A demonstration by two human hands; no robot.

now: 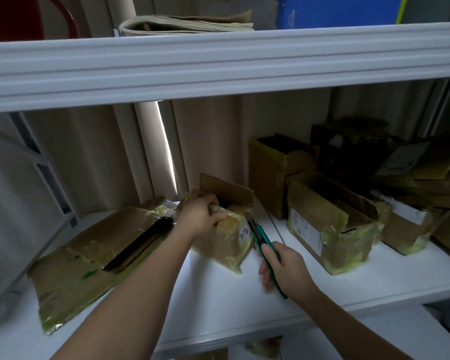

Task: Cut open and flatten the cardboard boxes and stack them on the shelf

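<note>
1. Cardboard box (225, 229), small and brown, wrapped in glossy yellowish tape that wrinkles at its corners; it sits on the white shelf (218, 302) with one flap standing up behind the fingers of the left hand (200, 216).
2. Left hand: fingers curled over the box's top edge, thumb against its near face, gripping it.
3. Right hand (283, 268): fingers wrapped round a slim green utility knife (261, 245); its tip points at the box's right corner, just beyond the fingertips. Contact between tip and tape cannot be told.
4. Left of the left-hand fingers: a flattened box (89, 261), taped, creased and shiny, lying flat on the same shelf with a black strip (140, 245) across it.
5. Right of the knife hand: an open taped carton (330, 227) with a white label, and further cartons (405, 222) behind and beside it, dim and partly stacked.
6. Shelf surface smooth, white, matte. Upper shelf rail (218, 66) is white and ridged; above it lie folded beige papers (187, 23) and a blue box (338, 11).
7. Beige pleated curtain (102, 157) hangs behind the shelf, with a thin slit of light showing.
</note>
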